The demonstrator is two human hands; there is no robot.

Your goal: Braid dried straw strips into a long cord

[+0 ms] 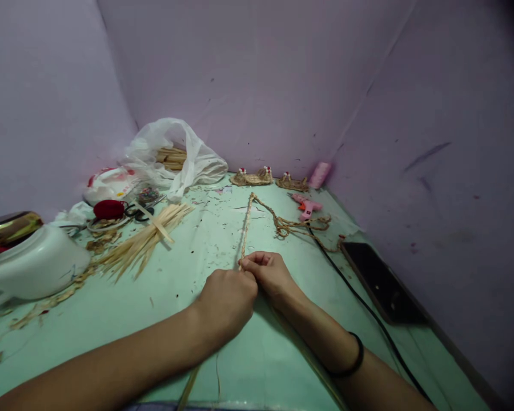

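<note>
A thin braided straw cord (247, 222) runs from my hands straight back across the green tabletop, bends at its far end, and trails right into a loose tangle (285, 225). My left hand (231, 294) is closed in a fist around the near end of the cord. Touching it, my right hand (269, 271) pinches the cord between thumb and forefinger just ahead of the fist. Loose straw strands (189, 385) hang from beneath my hands toward the front edge. A black band (356, 357) circles my right wrist.
Left lie a straw bundle (149, 237), scissors (141, 211), a red pincushion (109, 209) and a white pot (47, 262). Behind are a plastic bag (203, 162) and small woven slippers (252, 178). Right are a pink glue gun (307, 206), its black cable (346, 279) and a phone (383, 285).
</note>
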